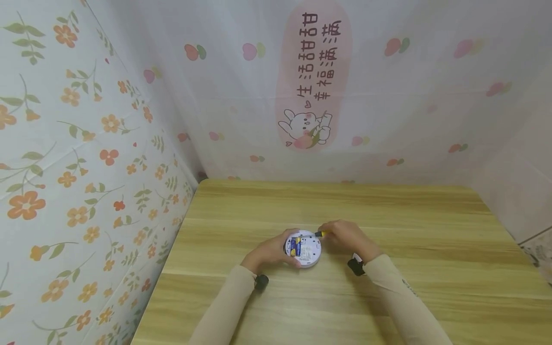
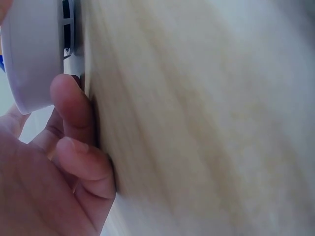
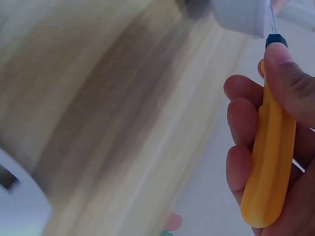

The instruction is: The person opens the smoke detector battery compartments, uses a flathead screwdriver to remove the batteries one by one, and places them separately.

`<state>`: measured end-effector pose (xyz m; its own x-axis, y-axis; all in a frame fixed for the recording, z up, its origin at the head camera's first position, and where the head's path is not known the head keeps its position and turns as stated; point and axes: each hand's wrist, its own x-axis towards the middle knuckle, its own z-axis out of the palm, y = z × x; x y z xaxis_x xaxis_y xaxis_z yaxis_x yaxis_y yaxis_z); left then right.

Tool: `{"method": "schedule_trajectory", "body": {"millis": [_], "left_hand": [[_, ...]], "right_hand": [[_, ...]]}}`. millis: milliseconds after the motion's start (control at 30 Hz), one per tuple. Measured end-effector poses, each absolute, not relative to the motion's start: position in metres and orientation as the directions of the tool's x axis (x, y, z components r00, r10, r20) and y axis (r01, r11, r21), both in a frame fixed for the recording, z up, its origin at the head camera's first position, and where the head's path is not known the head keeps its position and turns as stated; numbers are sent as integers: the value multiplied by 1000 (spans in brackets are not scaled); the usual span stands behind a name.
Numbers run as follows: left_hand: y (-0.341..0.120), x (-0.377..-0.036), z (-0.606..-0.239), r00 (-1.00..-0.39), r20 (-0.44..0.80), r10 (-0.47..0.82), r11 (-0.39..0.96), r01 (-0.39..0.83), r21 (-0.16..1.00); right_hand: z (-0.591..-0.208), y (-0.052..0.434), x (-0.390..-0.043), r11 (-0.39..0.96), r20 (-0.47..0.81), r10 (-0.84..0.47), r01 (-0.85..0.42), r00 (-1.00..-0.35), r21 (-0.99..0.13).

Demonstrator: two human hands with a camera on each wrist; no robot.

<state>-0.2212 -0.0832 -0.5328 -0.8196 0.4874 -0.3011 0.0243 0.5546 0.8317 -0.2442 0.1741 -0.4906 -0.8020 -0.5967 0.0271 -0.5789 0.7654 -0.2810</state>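
Curtained at back in white cloth (image 1: 241, 96), printed w/ sm. pink & red fruit motifs (image 1: 192, 52) plus a tall pink panel (image 1: 320, 107) w/ 2 cols. of brown Chinese characters (image 1: 307, 45) above a cartoon rabbit (image 1: 304, 125). Hung on L side w/ white floral cloth (image 1: 43, 158), covered in orange flowers (image 1: 64, 36) & green sprigs (image 1: 158, 143). Bounded on R by a pale wall (image 1: 513, 182), w/ a thin dark line (image 1: 534, 235) & grey patterned patch (image 1: 544, 254) low down. Furnished w/ a yellowish wood-grain table (image 1: 241, 206), streaked L to R, rounded at far corners, set near back cloth. Lit softly, w/ faint sheen on near tabletop.
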Motion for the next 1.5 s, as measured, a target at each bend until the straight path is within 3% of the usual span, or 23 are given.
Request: {"method": "schedule_trajectory", "body": {"millis": [267, 800, 1333, 1500], "left_hand": [[-83, -222, -531, -822, -298, 486, 561, 32, 827], [-84, -221, -532, -817, -287, 500, 568, 59, 821], [-80, -220, -536, -825, -267, 498, 586, 93, 805], [-82, -219, -533, -827, -285, 484, 583, 62, 810]], "right_hand": [[-494, 177, -248, 763, -17, -577, -532, -816, -366], [-499, 175, -251, 772, -67, -561, -492, -825, -402], [-507, 200, -249, 754, 56, -487, -452, -872, -476], [-506, 216, -250, 772, 39, -459, -420, -888, -477]]}}
